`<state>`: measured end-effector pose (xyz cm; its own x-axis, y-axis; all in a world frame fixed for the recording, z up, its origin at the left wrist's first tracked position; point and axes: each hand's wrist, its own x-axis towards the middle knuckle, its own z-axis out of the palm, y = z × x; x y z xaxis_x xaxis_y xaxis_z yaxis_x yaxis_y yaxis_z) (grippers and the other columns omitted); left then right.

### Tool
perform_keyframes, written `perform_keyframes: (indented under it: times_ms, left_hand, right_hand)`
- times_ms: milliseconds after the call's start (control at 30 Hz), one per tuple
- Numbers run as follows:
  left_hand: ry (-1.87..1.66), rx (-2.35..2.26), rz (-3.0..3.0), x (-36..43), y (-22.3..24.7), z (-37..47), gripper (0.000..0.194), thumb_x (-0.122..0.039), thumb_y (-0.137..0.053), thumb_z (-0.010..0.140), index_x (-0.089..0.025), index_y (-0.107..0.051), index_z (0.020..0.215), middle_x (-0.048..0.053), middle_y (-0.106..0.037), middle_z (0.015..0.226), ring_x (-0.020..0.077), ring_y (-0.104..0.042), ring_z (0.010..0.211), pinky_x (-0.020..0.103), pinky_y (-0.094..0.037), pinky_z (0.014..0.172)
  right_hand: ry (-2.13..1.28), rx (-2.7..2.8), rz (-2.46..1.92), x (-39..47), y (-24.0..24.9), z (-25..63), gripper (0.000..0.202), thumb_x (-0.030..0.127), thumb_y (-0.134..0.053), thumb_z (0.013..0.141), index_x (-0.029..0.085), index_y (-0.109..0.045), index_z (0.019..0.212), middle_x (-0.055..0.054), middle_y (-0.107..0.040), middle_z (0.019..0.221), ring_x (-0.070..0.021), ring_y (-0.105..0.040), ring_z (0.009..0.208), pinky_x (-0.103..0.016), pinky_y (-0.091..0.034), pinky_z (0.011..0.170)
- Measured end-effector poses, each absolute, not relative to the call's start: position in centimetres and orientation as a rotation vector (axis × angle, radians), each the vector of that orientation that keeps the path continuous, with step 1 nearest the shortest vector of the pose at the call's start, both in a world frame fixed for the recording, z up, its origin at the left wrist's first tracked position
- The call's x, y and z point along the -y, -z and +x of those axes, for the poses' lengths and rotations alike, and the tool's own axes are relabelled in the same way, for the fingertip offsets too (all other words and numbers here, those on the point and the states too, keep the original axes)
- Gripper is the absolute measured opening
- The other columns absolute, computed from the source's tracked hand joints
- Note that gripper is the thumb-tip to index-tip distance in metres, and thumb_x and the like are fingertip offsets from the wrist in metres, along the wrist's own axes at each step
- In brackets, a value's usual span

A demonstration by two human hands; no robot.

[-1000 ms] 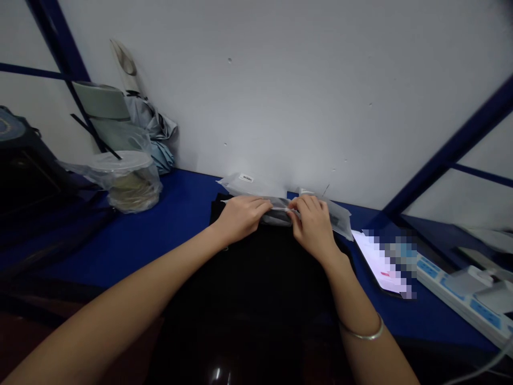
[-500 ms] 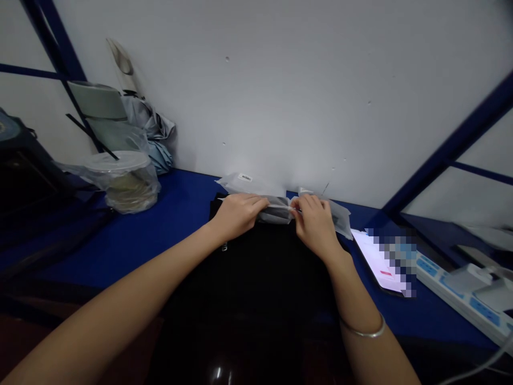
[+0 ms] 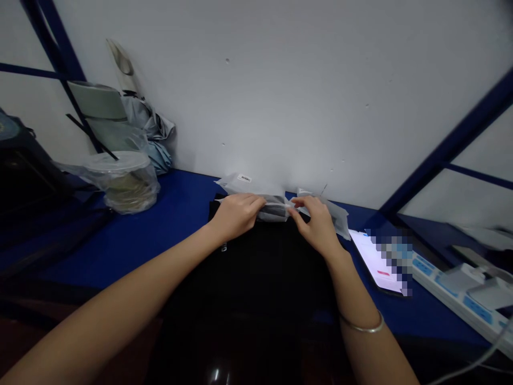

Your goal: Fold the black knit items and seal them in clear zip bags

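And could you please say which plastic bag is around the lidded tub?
The clear bag at far left, around the tub; the frosted bags are by the left hand and right hand.

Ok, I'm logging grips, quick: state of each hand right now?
Left hand: closed, holding the plastic bag by its edge.
Right hand: thumb and fingertips at the bag's end; grip cannot be told.

Dim, cool light, brightest mid-wall (image 3: 276, 117), fading toward dark corners. The bag (image 3: 274, 214) catches a pale sheen; the phone (image 3: 371, 255) glows white, partly pixelated. The lower middle is near-black with 2 glare spots. Edges look stretched, softly blurred.
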<state>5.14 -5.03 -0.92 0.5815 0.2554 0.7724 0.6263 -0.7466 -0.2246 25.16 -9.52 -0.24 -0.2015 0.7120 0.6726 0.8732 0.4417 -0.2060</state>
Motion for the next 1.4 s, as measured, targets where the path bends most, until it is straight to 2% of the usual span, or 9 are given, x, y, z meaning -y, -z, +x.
perform_keyframes:
  times_ms: [167, 267, 333, 467, 600, 733, 933, 1167, 1400]
  left_hand:
    - [1.007, 0.716, -2.345, 5.6, 0.4, 5.3, 0.021, -0.025, -0.043, 0.084, -0.013, -0.06, 0.084, 0.006, -0.066, 0.079, 0.0178, -0.061, 0.076, 0.028, -0.049, 0.063]
    - [1.038, 0.595, -2.384, 5.8, 0.4, 5.4, 0.025, -0.03, -0.046, 0.084, -0.013, -0.058, 0.098, 0.007, -0.065, 0.096, 0.0198, -0.059, 0.094, 0.031, -0.049, 0.077]
    - [1.072, 0.562, -2.421, 5.7, 0.7, 5.6, 0.027, -0.03, -0.047, 0.084, -0.014, -0.056, 0.104, 0.006, -0.063, 0.104, 0.0187, -0.058, 0.098, 0.031, -0.048, 0.082]
    - [1.156, 0.593, -2.456, 5.7, 1.3, 5.9, 0.019, -0.024, -0.046, 0.085, -0.017, -0.059, 0.097, 0.003, -0.067, 0.093, 0.015, -0.063, 0.086, 0.028, -0.05, 0.074]
    - [1.188, 0.606, -2.426, 5.7, 1.5, 6.1, 0.017, -0.021, -0.045, 0.084, -0.016, -0.062, 0.089, 0.003, -0.069, 0.083, 0.0154, -0.064, 0.08, 0.028, -0.051, 0.069]
    - [1.218, 0.625, -2.39, 5.6, 1.5, 6.2, 0.018, -0.023, -0.047, 0.084, -0.016, -0.063, 0.086, 0.004, -0.069, 0.08, 0.0158, -0.065, 0.076, 0.027, -0.051, 0.064]
    - [1.32, 0.552, -2.309, 5.4, 1.9, 6.1, 0.016, -0.018, -0.048, 0.082, -0.015, -0.063, 0.082, 0.003, -0.069, 0.078, 0.0158, -0.065, 0.077, 0.026, -0.052, 0.066]
    - [1.274, 0.495, -2.306, 5.4, 1.7, 6.1, 0.015, -0.015, -0.048, 0.081, -0.015, -0.062, 0.082, 0.003, -0.069, 0.078, 0.016, -0.065, 0.076, 0.027, -0.053, 0.065]
    - [1.213, 0.529, -2.296, 4.9, 1.5, 5.6, 0.018, -0.015, -0.044, 0.082, -0.016, -0.062, 0.085, 0.004, -0.069, 0.081, 0.0148, -0.065, 0.076, 0.026, -0.052, 0.065]
  right_hand:
    - [0.221, 2.036, -1.242, 9.5, 0.5, 24.6, 0.009, 0.017, -0.042, 0.082, 0.019, -0.049, 0.076, -0.003, -0.052, 0.076, -0.0164, -0.048, 0.075, -0.029, -0.038, 0.069]
    - [0.367, 2.08, -1.203, 9.6, 0.6, 23.9, 0.012, 0.014, -0.038, 0.083, 0.018, -0.048, 0.077, -0.005, -0.051, 0.077, -0.0165, -0.045, 0.074, -0.03, -0.037, 0.068]
    - [0.467, 2.091, -1.175, 9.6, 0.7, 23.6, 0.014, 0.013, -0.036, 0.083, 0.018, -0.048, 0.078, -0.005, -0.052, 0.077, -0.0167, -0.045, 0.074, -0.03, -0.037, 0.068]
    - [0.613, 2.074, -1.16, 9.8, 0.6, 23.5, 0.018, 0.014, -0.034, 0.084, 0.018, -0.05, 0.078, -0.006, -0.053, 0.076, -0.0172, -0.044, 0.072, -0.03, -0.036, 0.067]
    - [0.684, 2.099, -1.149, 9.8, 0.5, 23.6, 0.02, 0.013, -0.034, 0.084, 0.018, -0.052, 0.078, -0.006, -0.054, 0.075, -0.0173, -0.045, 0.071, -0.03, -0.036, 0.066]
    - [0.592, 2.067, -1.11, 9.9, 0.5, 23.7, 0.018, 0.015, -0.036, 0.085, 0.017, -0.054, 0.08, -0.006, -0.055, 0.077, -0.0167, -0.047, 0.074, -0.03, -0.038, 0.068]
    - [0.456, 2.054, -1.042, 10.0, 0.7, 23.6, 0.019, 0.024, -0.046, 0.083, 0.017, -0.058, 0.095, -0.005, -0.054, 0.078, -0.0151, -0.048, 0.075, -0.029, -0.04, 0.069]
    - [0.695, 2.13, -1.128, 10.0, 0.2, 24.1, 0.019, 0.025, -0.041, 0.086, 0.019, -0.058, 0.083, -0.004, -0.057, 0.078, -0.0158, -0.047, 0.073, -0.03, -0.034, 0.066]
    - [0.652, 2.158, -1.223, 9.9, -0.3, 25.1, 0.017, 0.024, -0.039, 0.087, 0.02, -0.052, 0.078, -0.002, -0.058, 0.077, -0.0161, -0.048, 0.074, -0.029, -0.032, 0.066]
